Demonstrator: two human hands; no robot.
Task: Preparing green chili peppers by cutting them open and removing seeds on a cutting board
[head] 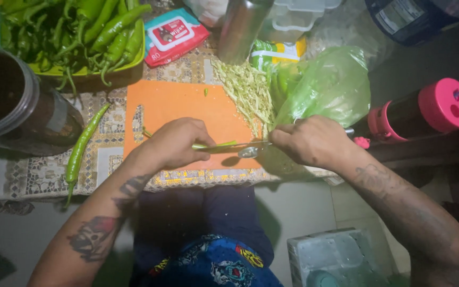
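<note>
Chilli first: a long green chilli [213, 145] is pinned lengthwise near the front edge of the orange cutting board [176, 106], and it is being slit by a knife [248, 148]. The left hand [173, 142] is closed over the chilli's stem end, fingers curled down tight on it. The right hand [306, 141] is wrapped fully round the knife handle, the blade laid along the pod. The fingertips are kept very close to the edge, so a slip on the smooth skin could nick them, it is judged, and the dim light does not help. A heap of pale cut strips [248, 90] is piled at the board's right edge, beside a green plastic bag [328, 85]. One whole chilli [81, 149] is left on the patterned cloth [38, 170] off the board's left edge. A tray of green chillies [81, 32] is seen at the back left corner, a dark jar [11, 101] just in front of it.
</note>
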